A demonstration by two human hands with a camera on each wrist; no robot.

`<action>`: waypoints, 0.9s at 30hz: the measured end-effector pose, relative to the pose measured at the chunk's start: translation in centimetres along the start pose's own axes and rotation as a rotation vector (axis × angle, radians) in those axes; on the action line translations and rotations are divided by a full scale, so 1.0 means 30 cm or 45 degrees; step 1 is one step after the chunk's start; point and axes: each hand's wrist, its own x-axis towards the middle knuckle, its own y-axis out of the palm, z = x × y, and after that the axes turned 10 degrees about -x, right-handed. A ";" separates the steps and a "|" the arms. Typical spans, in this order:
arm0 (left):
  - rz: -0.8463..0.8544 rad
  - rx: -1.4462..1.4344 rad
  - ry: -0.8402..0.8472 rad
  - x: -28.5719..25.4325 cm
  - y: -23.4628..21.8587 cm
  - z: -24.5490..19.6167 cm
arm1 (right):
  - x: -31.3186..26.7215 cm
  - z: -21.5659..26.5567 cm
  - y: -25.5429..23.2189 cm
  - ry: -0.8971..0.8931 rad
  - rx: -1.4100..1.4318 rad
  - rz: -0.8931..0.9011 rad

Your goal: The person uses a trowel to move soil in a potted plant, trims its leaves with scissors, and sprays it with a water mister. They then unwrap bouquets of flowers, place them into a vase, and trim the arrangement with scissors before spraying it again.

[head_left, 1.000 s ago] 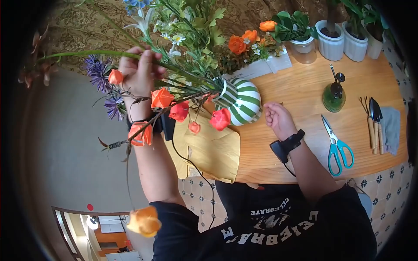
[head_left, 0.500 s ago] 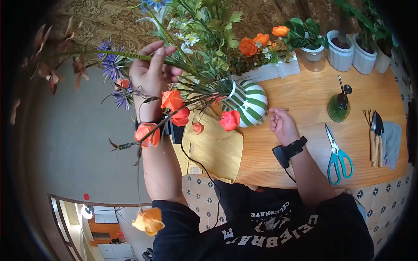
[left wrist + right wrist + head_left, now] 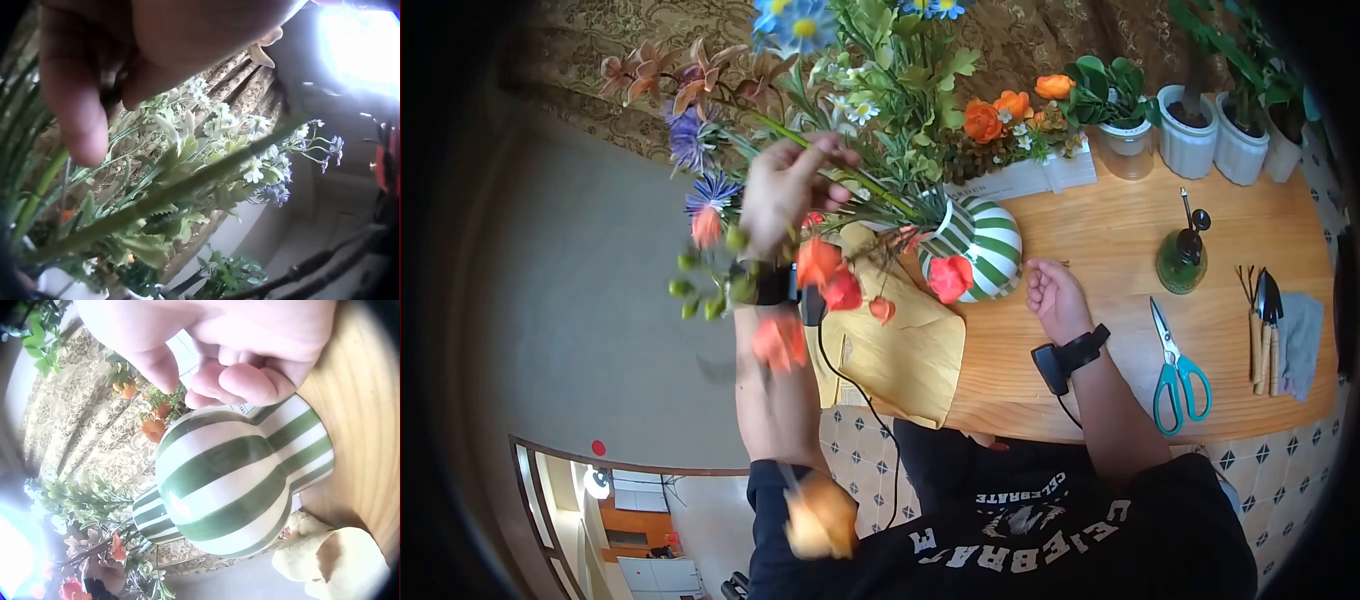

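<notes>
My left hand (image 3: pixel 792 190) pinches a green stem (image 3: pixel 782 130) between thumb and fingers. Brownish orchid-like blooms (image 3: pixel 700 75) top this stem, and its lower end reaches the mouth of a green-and-white striped vase (image 3: pixel 980 245). Many other stems stand in the vase, with coral roses (image 3: pixel 820 262), purple spiky flowers (image 3: pixel 692 140), blue daisies (image 3: pixel 800 25) and green berries (image 3: pixel 715 300). In the left wrist view, a fingertip (image 3: pixel 87 140) lies against a green stem (image 3: pixel 44 184). My right hand (image 3: pixel 1055 300), fingers loosely curled and holding nothing, rests beside the vase's rounded body (image 3: pixel 225 481).
Teal-handled scissors (image 3: pixel 1178 375), a green glass spray bottle (image 3: pixel 1182 260) and small garden tools (image 3: pixel 1262 330) on a grey cloth (image 3: pixel 1300 345) lie to the right. Yellow wrapping paper (image 3: pixel 900 345) sits left. Potted plants (image 3: pixel 1190 140) and a white planter box (image 3: pixel 1040 175) line the back.
My left hand has moved right, closer to the vase, bringing the orchid-like stem with it. Green berries now show by the wrist, and the drooping yellow-orange bloom has swung right. The right hand stays beside the vase.
</notes>
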 end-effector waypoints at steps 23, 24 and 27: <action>-0.126 0.068 0.333 0.048 -0.072 0.015 | 0.002 -0.006 -0.001 -0.004 -0.017 0.009; -0.110 0.070 0.296 0.052 -0.079 0.014 | 0.003 -0.007 0.000 -0.001 -0.017 0.007; -0.072 0.026 0.211 0.067 -0.089 0.026 | 0.002 -0.003 0.000 0.002 -0.019 0.003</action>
